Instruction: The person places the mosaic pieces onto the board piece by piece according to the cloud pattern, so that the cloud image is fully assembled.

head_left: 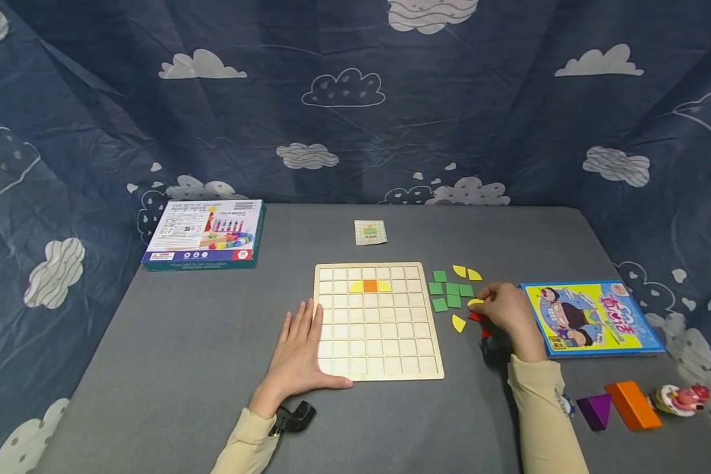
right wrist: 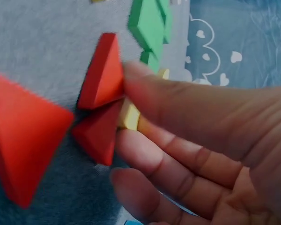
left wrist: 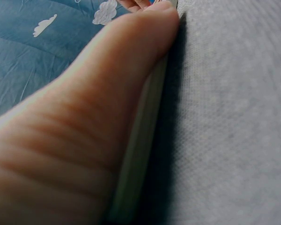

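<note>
A wooden grid board (head_left: 349,329) lies flat, with an orange square (head_left: 370,286) between two yellow quarter-circle pieces (head_left: 355,287) in its second row. My left hand (head_left: 296,359) rests along the board's left edge and lower left corner, fingers straight and thumb spread; the left wrist view shows the thumb (left wrist: 126,56) against the board's side. To the right of the board, my right hand (head_left: 506,309) pinches a yellow quarter-circle piece (right wrist: 129,115) between thumb and fingers. Red triangular pieces (right wrist: 103,75) lie right beside those fingertips.
Several green squares (head_left: 453,289) and loose yellow pieces (head_left: 459,323) lie right of the board. Behind it is a small pattern card (head_left: 370,232). A white box (head_left: 204,230) stands back left. At right are a yellow-blue box (head_left: 592,316), purple block (head_left: 595,411), orange block (head_left: 634,405) and figurine (head_left: 681,399).
</note>
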Demonstrator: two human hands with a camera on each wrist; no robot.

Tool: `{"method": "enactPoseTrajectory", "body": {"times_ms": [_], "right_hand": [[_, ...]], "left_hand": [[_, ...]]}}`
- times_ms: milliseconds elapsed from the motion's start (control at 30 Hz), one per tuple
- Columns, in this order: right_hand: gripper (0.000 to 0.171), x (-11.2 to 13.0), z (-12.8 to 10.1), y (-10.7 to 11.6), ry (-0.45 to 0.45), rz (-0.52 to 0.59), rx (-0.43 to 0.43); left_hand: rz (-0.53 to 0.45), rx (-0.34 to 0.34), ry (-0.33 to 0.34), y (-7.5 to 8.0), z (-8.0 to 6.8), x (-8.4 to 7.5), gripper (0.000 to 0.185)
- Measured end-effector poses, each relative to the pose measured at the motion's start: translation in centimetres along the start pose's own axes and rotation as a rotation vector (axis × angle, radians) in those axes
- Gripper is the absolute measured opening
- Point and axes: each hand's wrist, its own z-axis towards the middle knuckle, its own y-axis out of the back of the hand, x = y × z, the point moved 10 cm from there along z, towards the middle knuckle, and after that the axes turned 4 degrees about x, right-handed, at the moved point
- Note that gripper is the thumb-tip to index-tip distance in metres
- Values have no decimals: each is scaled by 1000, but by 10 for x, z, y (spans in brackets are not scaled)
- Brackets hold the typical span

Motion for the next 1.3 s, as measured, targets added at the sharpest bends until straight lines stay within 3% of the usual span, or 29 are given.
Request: {"method": "enactPoseTrajectory", "body": {"times_ms": [400,700,967,1300], "right_hand": [[32,-2,2,-2,-9,-42,-8],[29,6,-2,4,60,-39,-124],[20,57,-12,-1,250,70,-150],[11,142,-13,-45,420,131,8]], "left_hand": [[-4,-2,-1,-1,0,1,139],[8,16,5,-3,1,0,138],[-5,-9,-15,1,0,-2,138],[5,8,1,1,1,-2,138]]}}
